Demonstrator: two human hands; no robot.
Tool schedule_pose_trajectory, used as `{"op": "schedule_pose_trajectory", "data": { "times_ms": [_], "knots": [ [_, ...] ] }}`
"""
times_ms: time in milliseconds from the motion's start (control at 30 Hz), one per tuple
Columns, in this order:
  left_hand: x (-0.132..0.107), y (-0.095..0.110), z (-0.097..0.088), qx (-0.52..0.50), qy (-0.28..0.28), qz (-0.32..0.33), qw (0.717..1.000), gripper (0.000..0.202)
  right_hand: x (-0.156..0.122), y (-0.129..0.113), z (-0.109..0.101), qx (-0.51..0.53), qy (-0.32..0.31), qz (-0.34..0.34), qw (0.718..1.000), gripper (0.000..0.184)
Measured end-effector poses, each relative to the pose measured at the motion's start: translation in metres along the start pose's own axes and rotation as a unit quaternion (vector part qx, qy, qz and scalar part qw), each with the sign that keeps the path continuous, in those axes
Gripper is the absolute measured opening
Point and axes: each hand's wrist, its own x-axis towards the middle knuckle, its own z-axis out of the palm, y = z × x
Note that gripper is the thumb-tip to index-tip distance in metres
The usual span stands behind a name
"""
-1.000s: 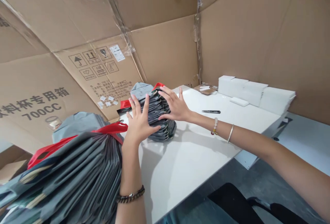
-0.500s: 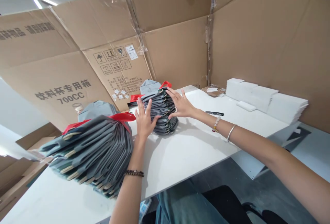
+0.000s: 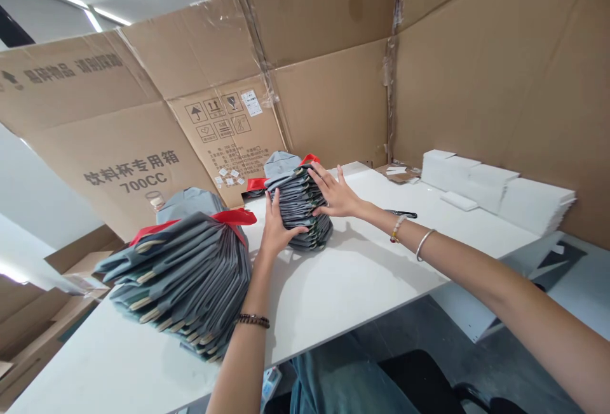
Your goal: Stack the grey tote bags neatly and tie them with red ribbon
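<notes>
A small stack of folded grey cloth pieces [image 3: 296,211] with dark green edges stands at the table's middle, a red ribbon at its top. My left hand [image 3: 279,227] is at its near left side, fingers stretched up and thumb spread across the front. Against the upper right side rests my right hand [image 3: 336,195], its fingers spread and its thumb apart. Neither hand's fingers close round the stack. Left of my left forearm lies a larger fanned stack of grey cloth pieces [image 3: 190,274] with beige ends and a red ribbon [image 3: 233,216] round its top.
The white table [image 3: 381,261] is walled by tall cardboard panels [image 3: 328,103]. A black pen-like tool [image 3: 403,213] lies beyond my right wrist. White stacked blocks [image 3: 490,185] line the far right edge. Cardboard boxes [image 3: 86,261] stand left of the table, and a black chair [image 3: 419,376] is below its front edge.
My left hand has moved in closer to the small stack, its thumb now across the stack's front. The right hand stays at the upper right side. The view has shifted slightly.
</notes>
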Motion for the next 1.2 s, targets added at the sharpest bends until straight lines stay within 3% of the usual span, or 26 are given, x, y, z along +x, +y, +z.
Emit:
{"op": "schedule_pose_trajectory", "data": {
  "times_ms": [233,400,667,800,933,1100,1200],
  "knots": [
    [-0.007,0.006,0.015,0.009,0.058,-0.001,0.998,0.109,-0.002,-0.003,-0.003,-0.044,-0.004,-0.051,0.998,0.106],
    [-0.012,0.009,0.031,-0.051,0.120,-0.023,0.991,0.101,-0.008,-0.004,0.002,-0.033,0.008,-0.028,0.999,0.130],
    [-0.010,0.008,0.040,-0.081,0.173,-0.048,0.980,0.104,-0.005,-0.028,0.017,0.054,0.051,0.058,0.996,0.151],
    [-0.007,0.009,0.040,-0.087,0.180,-0.083,0.976,0.106,0.001,-0.040,0.017,0.094,0.058,0.095,0.989,0.150],
    [-0.012,0.010,0.035,-0.092,0.178,-0.079,0.976,0.099,0.007,-0.039,0.014,0.100,0.069,0.055,0.991,0.148],
    [-0.026,0.009,0.029,-0.052,0.103,-0.027,0.993,0.120,0.012,-0.033,0.005,0.108,0.075,0.055,0.990,0.147],
    [-0.028,0.007,0.027,-0.045,0.095,-0.031,0.994,0.119,0.013,-0.034,0.000,0.111,0.066,0.055,0.990,0.146]
  ]
}}
